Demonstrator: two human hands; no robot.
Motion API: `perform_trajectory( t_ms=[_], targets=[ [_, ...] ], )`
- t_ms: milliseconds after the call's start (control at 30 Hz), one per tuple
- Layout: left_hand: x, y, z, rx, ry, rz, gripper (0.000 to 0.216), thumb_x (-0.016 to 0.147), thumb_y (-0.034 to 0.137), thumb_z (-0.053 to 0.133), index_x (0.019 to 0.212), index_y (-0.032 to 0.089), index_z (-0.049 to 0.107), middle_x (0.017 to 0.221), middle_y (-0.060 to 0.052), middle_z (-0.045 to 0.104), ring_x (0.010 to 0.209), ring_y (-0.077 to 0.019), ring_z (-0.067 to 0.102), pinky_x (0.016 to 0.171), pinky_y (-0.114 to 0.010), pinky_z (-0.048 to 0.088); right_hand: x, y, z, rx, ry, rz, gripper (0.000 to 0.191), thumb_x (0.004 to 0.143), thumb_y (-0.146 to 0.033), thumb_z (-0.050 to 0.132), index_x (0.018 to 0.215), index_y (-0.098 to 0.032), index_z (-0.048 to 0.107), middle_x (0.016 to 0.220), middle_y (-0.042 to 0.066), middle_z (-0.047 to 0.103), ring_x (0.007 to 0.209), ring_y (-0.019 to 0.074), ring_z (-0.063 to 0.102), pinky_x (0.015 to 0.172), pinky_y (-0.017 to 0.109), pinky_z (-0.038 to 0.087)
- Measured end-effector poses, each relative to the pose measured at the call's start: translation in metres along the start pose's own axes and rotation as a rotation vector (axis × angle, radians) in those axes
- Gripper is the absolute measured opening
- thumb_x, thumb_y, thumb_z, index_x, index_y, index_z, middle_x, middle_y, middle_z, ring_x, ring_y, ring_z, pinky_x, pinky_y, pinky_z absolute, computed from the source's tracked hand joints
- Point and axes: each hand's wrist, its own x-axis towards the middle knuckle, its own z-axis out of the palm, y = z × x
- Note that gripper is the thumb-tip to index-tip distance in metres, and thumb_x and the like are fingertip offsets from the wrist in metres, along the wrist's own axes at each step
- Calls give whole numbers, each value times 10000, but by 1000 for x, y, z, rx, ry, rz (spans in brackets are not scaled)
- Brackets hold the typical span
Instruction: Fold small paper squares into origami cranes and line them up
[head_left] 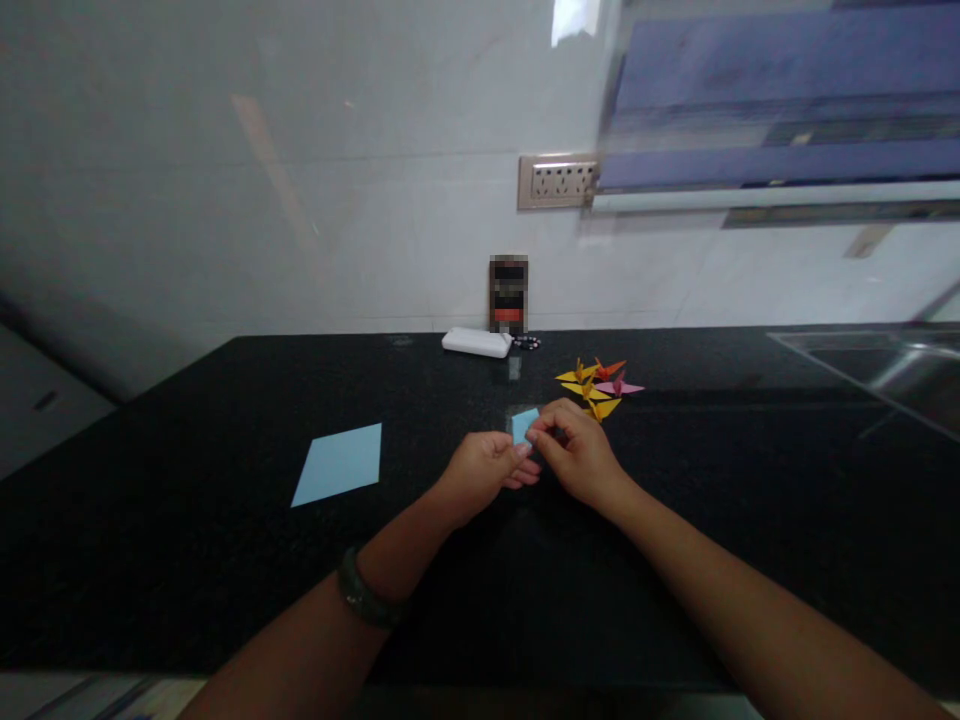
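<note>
- A small folded blue paper is held up between two bare hands, over the middle of a black counter, straight in front of the person.
- The left hand is nearly closed: its thumb presses the paper's lower part, and the other fingers curl loosely below.
- The right hand pinches the paper's right edge between thumb and fingertips, with the remaining fingers bent in. How many layers each grip takes, I cannot tell from here.
- The paper should weigh next to nothing. I would expect it to be crisp and a little springy where folded, not slippery, but easy to crease wrongly or tear if tugged.
- The best hold, I judge, is a light pinch on the folded edges, one hand steadying a corner and the other pressing, leaving the flat middle alone.
- A larger blue sheet lies flat to the left, well apart from the hands; it could be picked up by a corner.
- Just beyond the right hand sit folded cranes in yellow, orange and pink, with thin points that look easily bent.
- Writing: none I can read. The upright device by the wall is blurred into blocks, and the white case before it shows no legible label.
</note>
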Motion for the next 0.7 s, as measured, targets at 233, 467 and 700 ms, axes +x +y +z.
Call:
perform_trajectory(
  t_ms=[233,467,700],
  targets=[
    [-4,5,1,63,6,-27,162,729,266,558,693,111,589,640,-50,659,565,-115,613,562,-229,451,0,-1,0,27,7,11,104,725,-131,530,631,-174,515,687,17,500,667,135,472,608,261,384],
    [-4,7,2,51,12,-37,145,727,251,542,694,115,578,574,-39,650,521,-114,608,522,-217,440,-1,4,2,237,-53,199,80,751,-230,526,700,-168,528,715,14,501,650,122,487,565,248,413],
    [-5,5,0,93,-80,-15,142,735,238,517,707,114,581,609,-45,654,546,-118,615,536,-223,441,1,2,-2,570,-314,449,247,663,-330,627,797,-153,520,630,-20,533,510,89,483,437,201,383]
  ],
)
